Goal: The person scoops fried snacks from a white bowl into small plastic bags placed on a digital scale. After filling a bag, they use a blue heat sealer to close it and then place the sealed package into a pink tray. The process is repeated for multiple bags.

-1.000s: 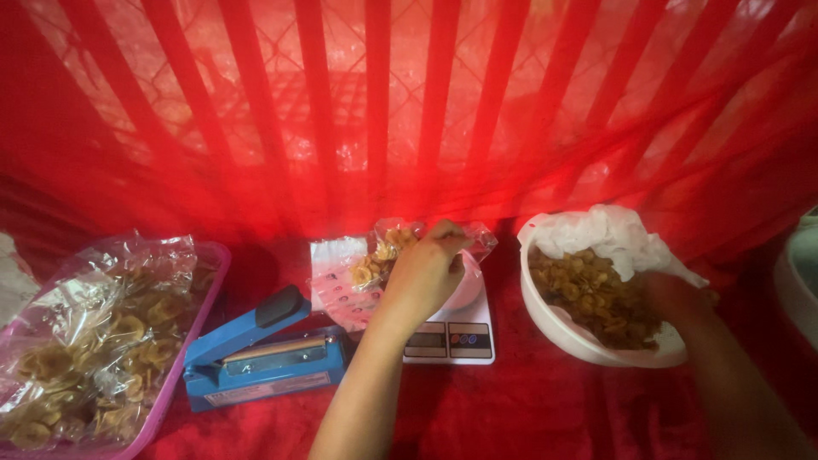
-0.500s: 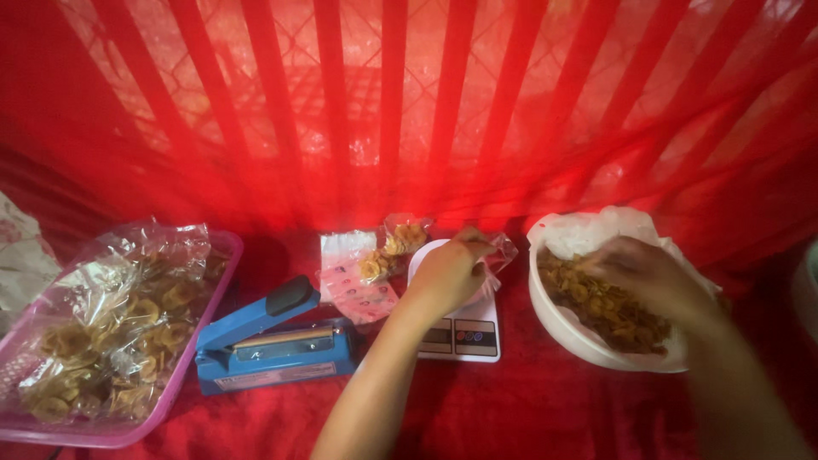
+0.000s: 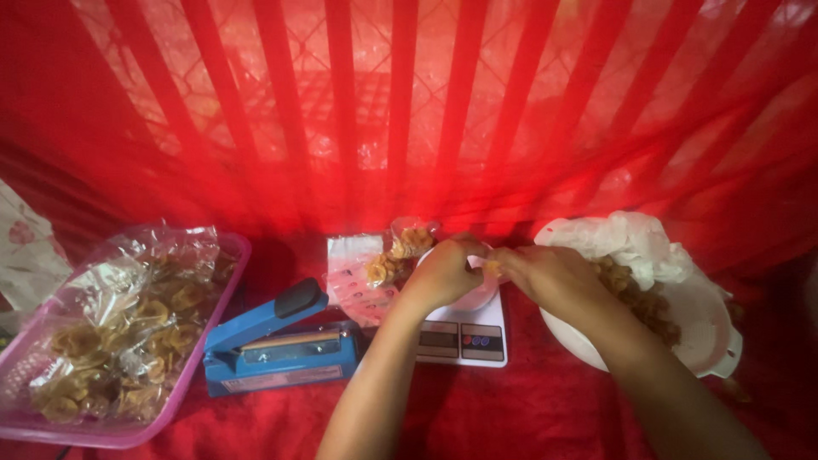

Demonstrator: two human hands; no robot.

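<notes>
My left hand (image 3: 443,273) grips the mouth of a small clear plastic bag (image 3: 400,251) partly filled with golden fried chips, held over a white digital scale (image 3: 464,336). My right hand (image 3: 545,277) has come across from the white bowl (image 3: 707,341) and meets the left hand at the bag's opening, fingers pinched on a few chips. The bowl, lined with a white plastic sheet (image 3: 635,243), holds a heap of loose chips (image 3: 635,294) just right of the scale.
A blue impulse heat sealer (image 3: 277,345) sits left of the scale on the red cloth. A pink tray (image 3: 183,388) at far left holds several sealed clear bags of chips. A red curtain hangs behind; a patterned plastic bag (image 3: 25,247) lies at the left edge.
My right hand left the bowl and moved leftward to the bag's mouth at the scale. The left hand stayed on the bag. The view shifted slightly.
</notes>
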